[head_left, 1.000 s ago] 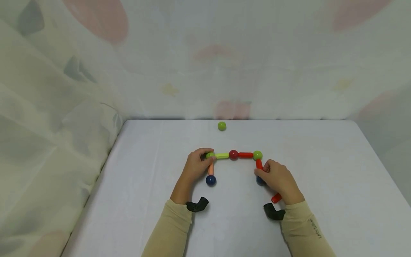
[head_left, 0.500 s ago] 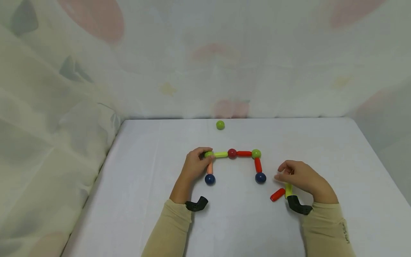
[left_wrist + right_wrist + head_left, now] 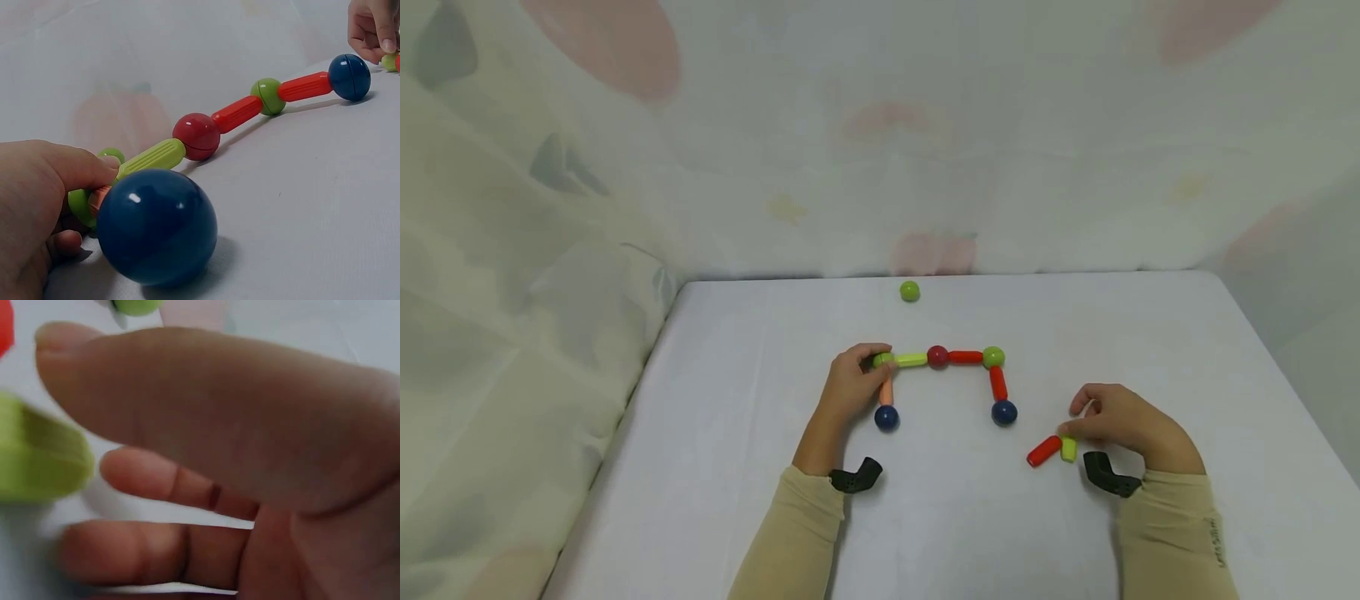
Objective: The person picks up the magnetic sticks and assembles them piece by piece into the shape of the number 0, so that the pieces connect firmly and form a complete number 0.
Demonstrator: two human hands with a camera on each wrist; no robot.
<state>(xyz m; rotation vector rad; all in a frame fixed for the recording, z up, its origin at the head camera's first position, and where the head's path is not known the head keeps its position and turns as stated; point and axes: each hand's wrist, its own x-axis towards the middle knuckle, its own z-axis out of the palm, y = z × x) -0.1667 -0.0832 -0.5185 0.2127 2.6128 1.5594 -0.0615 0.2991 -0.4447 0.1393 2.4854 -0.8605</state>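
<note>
A flat chain of rods and balls lies on the white table (image 3: 760,467). My left hand (image 3: 867,372) pinches its green corner ball (image 3: 882,360), where an orange rod (image 3: 886,390) leads down to a blue ball (image 3: 886,417). In the left wrist view that hand (image 3: 69,181) is beside the blue ball (image 3: 156,228). A yellow-green rod (image 3: 913,359), red ball (image 3: 937,357), red rod (image 3: 966,357), green ball (image 3: 993,357), second red rod (image 3: 997,383) and blue ball (image 3: 1003,412) complete the chain. My right hand (image 3: 1078,427) pinches a loose yellow-green rod (image 3: 1068,449) beside a loose red rod (image 3: 1044,451); the right wrist view shows the thumb (image 3: 187,406) over the rod (image 3: 37,456).
One loose green ball (image 3: 909,291) sits near the table's far edge. Patterned cloth (image 3: 520,275) hangs behind and bulges along the left side. The table's right edge runs close to my right forearm.
My right hand left the chain's right leg, moved right and down, and took hold of the loose yellow-green rod. The loose red rod came into view. My left hand stayed put.
</note>
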